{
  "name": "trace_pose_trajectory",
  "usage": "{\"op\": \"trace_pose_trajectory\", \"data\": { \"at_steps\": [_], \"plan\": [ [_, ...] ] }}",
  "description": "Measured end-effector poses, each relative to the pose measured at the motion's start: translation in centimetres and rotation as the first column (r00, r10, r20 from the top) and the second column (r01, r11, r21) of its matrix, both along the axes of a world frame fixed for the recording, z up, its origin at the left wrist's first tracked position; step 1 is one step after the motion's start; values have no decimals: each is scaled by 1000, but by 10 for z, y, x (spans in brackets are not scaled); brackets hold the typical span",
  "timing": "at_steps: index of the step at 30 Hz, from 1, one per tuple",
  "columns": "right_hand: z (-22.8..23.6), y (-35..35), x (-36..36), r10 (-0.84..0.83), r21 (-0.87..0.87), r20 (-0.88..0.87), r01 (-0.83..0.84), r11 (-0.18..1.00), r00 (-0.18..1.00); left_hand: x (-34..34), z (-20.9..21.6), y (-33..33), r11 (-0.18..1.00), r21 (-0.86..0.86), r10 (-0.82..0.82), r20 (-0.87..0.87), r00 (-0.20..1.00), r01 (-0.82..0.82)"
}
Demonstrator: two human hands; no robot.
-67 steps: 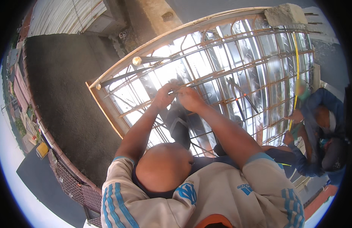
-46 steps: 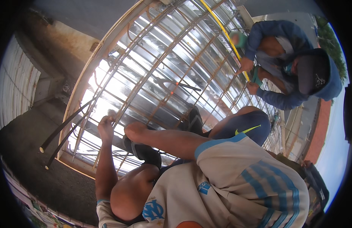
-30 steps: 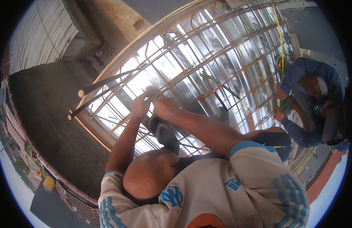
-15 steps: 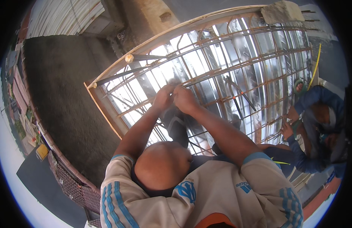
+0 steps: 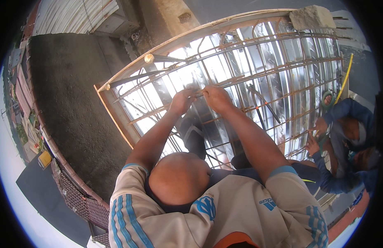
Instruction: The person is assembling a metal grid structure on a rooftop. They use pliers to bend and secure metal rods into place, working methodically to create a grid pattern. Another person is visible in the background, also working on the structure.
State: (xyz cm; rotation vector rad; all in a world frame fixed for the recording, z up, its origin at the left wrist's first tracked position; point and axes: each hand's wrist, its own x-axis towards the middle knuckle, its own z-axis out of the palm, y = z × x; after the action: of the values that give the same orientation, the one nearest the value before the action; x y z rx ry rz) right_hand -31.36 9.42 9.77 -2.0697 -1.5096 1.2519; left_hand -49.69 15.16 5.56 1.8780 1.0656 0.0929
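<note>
Both of my hands are over a grid of rusty rebar (image 5: pixel 263 68) laid above shiny corrugated metal decking (image 5: pixel 187 68). My left hand (image 5: pixel 182 101) is closed in a pinch beside a long bar, and what it pinches is too small to make out. A short gap to its right, my right hand (image 5: pixel 218 98) is closed at the same bar, its fingertips pressed together; anything in them is hidden. Right of my right hand, a pair of dark long-handled nippers (image 5: pixel 261 103) with orange marks lies on the rebar.
A wooden form board (image 5: pixel 113 115) edges the decking. A concrete block (image 5: pixel 311 17) sits at its far right corner. A grey concrete slab (image 5: pixel 67 103) lies to the left. At the right, a co-worker in blue sleeves (image 5: pixel 352 113) reaches toward the bars, near a yellow strip (image 5: pixel 345 76).
My hands, close together before, have moved apart, the right one shifting right along the bar. The view has shifted slightly. The nippers lie in the same place on the grid.
</note>
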Motion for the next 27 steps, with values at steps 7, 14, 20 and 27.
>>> {"op": "trace_pose_trajectory", "data": {
  "at_steps": [7,14,20,27],
  "plan": [
    [-12,-8,-12,-118,-196,176,152,969,977,6,6,3,998,-54,-10,-6,1000,10],
    [-18,-43,-42,-150,-220,106,170,961,983,5,4,7,999,-18,-51,43,998,52],
    [-5,-38,-50,-338,-402,-367,180,898,867,2,3,14,991,-86,-102,-10,995,101],
    [15,-14,-31,-615,-626,-579,192,756,535,2,9,12,990,-101,-97,3,995,97]
  ]
}}
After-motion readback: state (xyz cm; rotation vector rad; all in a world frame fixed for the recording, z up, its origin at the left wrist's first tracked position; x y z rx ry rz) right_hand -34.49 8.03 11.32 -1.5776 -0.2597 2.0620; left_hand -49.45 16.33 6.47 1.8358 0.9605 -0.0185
